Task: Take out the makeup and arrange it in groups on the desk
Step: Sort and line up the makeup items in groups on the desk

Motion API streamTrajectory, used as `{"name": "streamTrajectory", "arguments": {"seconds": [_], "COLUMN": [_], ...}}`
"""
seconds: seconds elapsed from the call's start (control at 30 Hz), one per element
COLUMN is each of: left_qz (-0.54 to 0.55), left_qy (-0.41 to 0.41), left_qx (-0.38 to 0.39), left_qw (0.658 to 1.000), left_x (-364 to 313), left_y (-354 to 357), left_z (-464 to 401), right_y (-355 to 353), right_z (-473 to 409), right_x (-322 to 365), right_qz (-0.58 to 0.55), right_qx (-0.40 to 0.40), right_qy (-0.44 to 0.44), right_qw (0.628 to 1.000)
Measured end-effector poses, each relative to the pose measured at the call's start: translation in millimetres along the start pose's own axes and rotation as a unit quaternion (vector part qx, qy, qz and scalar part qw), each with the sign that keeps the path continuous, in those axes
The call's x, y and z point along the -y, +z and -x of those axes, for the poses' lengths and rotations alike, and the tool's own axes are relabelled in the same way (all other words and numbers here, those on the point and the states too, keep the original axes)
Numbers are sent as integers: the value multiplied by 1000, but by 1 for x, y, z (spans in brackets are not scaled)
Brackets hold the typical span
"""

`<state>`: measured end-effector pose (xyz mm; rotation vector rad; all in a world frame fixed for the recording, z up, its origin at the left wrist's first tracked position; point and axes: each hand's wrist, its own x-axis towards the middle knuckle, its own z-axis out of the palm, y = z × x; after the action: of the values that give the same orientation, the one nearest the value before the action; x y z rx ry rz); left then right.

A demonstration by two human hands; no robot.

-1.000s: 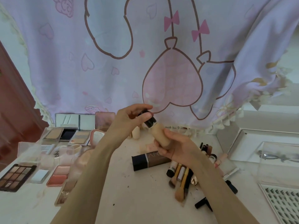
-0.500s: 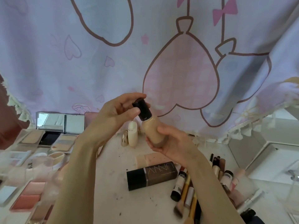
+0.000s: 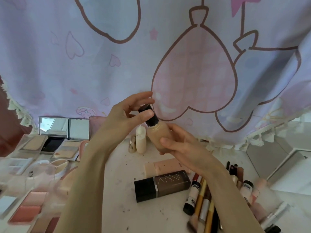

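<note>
Beige foundation bottle (image 3: 161,138) sits tilted in our right hand (image 3: 183,147), fingers wrapped round it; beyond, our left hand (image 3: 127,115) pinches its black cap (image 3: 149,115). We'd better hold the body steady.

I am seeing a foundation bottle (image 3: 162,138) looking like frosted glass or plastic, matt beige, under a glossy black plastic cap (image 3: 149,116). The boxy bottle (image 3: 162,185) lying on the table (image 3: 117,190) is showing a satin brown body and a shiny black cap. The table is looking smooth, white and speckled with dark smudges. The curtain (image 3: 117,64) is hanging as soft printed cloth with a frayed fringe. The compacts (image 3: 67,126) are standing open with reflective mirrors. The brushes (image 3: 203,206) are showing glossy yellow handles.
</note>
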<state>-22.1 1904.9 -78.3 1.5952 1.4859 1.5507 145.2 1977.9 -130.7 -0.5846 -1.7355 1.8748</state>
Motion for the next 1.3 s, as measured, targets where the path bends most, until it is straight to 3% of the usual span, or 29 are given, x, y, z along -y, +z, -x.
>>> {"name": "streamTrajectory", "arguments": {"seconds": [0.1, 0.27, 0.43, 0.57, 0.83, 0.97, 1.1, 1.3], "left_qz": [24, -44, -135, -177, -213, -222, -150, -149], "left_qy": [2, -17, -24, -36, -6, -6, -2, -10], "left_qx": [62, -28, -63, 40, 80, 43, -19, -28], "left_qw": [998, 998, 989, 983, 974, 974, 988, 988], "left_x": [-3, 7, 25, 29, 33, 34, 34, 34], "left_y": [-5, 4, 20, 18, 21, 25, 26, 26], "left_z": [5, -5, -10, -8, -8, -9, -12, -12], "right_y": [2, 7, 10, 6, 6, 4, 4, 4], "right_z": [-1, -6, -12, -15, -19, -20, -22, -22], "right_x": [-3, -13, -21, -30, -39, -40, -40, -42], "right_qz": [1, 86, 225, 244, 282, 285, 296, 289], "right_qx": [0, -62, -142, -149, -166, -159, -162, -176], "right_qy": [6, -21, -50, -48, -39, -27, -24, -28], "right_qw": [1000, 994, 963, 957, 944, 945, 941, 941]}}
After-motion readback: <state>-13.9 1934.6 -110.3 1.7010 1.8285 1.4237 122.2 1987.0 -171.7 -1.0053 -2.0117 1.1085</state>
